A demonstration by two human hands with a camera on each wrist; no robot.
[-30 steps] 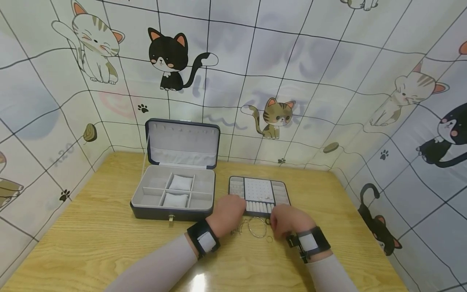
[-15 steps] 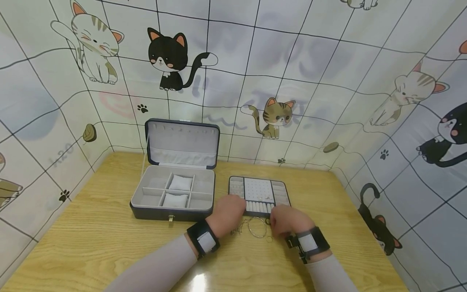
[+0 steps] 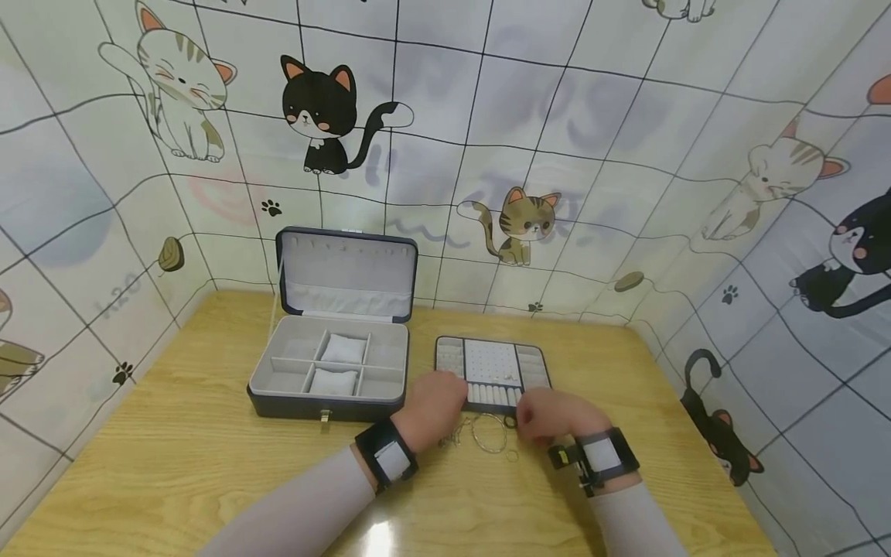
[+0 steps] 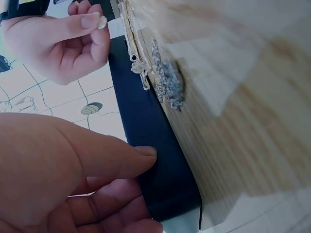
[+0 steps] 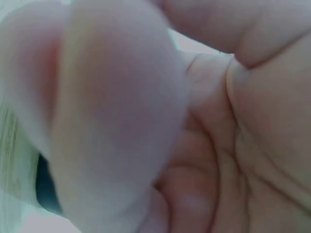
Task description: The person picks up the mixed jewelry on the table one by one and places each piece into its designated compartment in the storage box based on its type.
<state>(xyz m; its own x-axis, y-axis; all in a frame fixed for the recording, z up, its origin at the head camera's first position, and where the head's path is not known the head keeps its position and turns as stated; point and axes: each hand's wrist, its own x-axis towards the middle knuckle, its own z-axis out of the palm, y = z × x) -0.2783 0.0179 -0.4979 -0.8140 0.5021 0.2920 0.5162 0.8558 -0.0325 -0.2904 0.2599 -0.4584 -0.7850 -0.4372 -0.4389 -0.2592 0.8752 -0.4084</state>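
A wall covering (image 3: 431, 93) printed with cats stands behind the desk (image 3: 202, 464), whose wood-grain top carries everything. On the left of the desk sits the open jewellery box (image 3: 292, 407), its lid tipped up and back; two white cushions (image 3: 344, 348) fill its middle compartments. It rests where it did a second ago, as does the flat jewellery tray (image 3: 490, 408) just to its right. The left hand (image 3: 429, 412) has kept its place at the tray's near left corner and is grasping it, thumb pressed on the dark side, other fingers bent at the corner. The right hand (image 3: 557, 414) lies at the near right corner, fingers curled in; whether they pinch something small, I cannot tell. That wrist has turned and swung slightly outward, so a yellow-green patch now shows on the right wrist strap (image 3: 602, 456), hidden before. In front of the tray, between the hands, lie a thin bangle (image 3: 493, 452), a small heap of chain (image 4: 167, 82) to its left, a dark loop (image 3: 510, 422) close by the right hand, and a small ring (image 3: 512, 461); these pieces have not moved.
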